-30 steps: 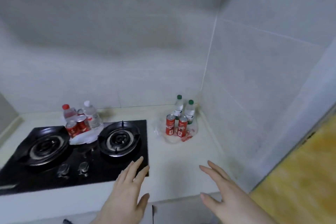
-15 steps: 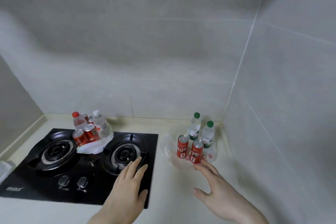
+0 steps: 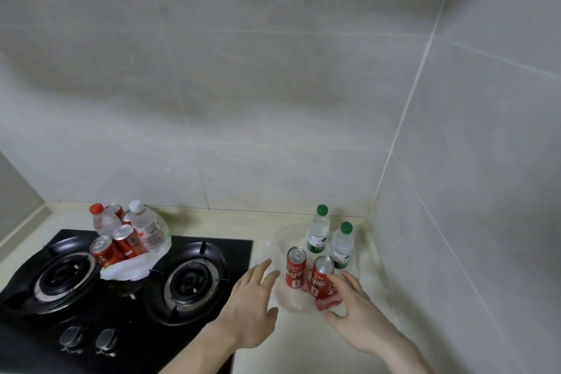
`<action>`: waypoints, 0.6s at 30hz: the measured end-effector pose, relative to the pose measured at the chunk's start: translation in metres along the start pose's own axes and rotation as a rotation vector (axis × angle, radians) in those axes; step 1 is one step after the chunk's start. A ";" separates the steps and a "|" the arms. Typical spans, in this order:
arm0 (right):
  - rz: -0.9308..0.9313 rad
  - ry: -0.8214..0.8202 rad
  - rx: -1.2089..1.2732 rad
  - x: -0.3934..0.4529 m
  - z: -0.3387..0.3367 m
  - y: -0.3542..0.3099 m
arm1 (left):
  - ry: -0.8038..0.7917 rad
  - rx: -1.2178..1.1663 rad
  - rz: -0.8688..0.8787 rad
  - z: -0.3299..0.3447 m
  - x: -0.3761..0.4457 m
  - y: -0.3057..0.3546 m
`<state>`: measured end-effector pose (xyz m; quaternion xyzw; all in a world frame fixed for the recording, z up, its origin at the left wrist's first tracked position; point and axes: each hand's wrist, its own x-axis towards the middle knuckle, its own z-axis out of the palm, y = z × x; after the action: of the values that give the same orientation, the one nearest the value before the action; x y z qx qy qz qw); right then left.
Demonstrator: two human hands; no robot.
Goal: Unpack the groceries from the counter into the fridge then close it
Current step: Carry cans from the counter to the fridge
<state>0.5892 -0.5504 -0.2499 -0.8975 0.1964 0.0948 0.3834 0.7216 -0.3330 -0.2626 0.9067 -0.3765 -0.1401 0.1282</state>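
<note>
Two red cans [image 3: 296, 267] and two green-capped water bottles [image 3: 318, 232] stand in a clear plastic bag [image 3: 291, 300] in the counter's right corner. My right hand [image 3: 353, 311] reaches up to the nearer can [image 3: 321, 278], fingers spread and open, fingertips at its base. My left hand [image 3: 253, 300] hovers open just left of the bag. A second bag [image 3: 127, 270] on the hob holds several red cans [image 3: 104, 250], a red-capped bottle [image 3: 103, 220] and a white-capped bottle [image 3: 147, 226]. The fridge is out of view.
A black two-burner gas hob [image 3: 188, 279] with two knobs [image 3: 88, 338] fills the left of the cream counter [image 3: 303, 349]. Grey tiled walls [image 3: 273, 100] close the corner behind and to the right.
Both hands moved forward toward the right-hand bag; my right hand now reaches the nearer can. The view closed in on the counter.
</note>
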 end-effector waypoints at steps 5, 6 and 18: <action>0.018 0.031 -0.019 0.034 -0.005 0.005 | -0.076 0.001 0.000 0.004 0.048 -0.002; 0.024 0.035 -0.041 0.040 -0.005 0.005 | -0.091 -0.001 0.000 0.005 0.056 -0.003; 0.095 0.038 -0.129 0.116 0.002 0.020 | -0.215 0.011 -0.043 0.027 0.138 0.000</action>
<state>0.6860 -0.5945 -0.3014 -0.9117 0.2393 0.1084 0.3160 0.8054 -0.4354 -0.3091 0.8949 -0.3695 -0.2373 0.0793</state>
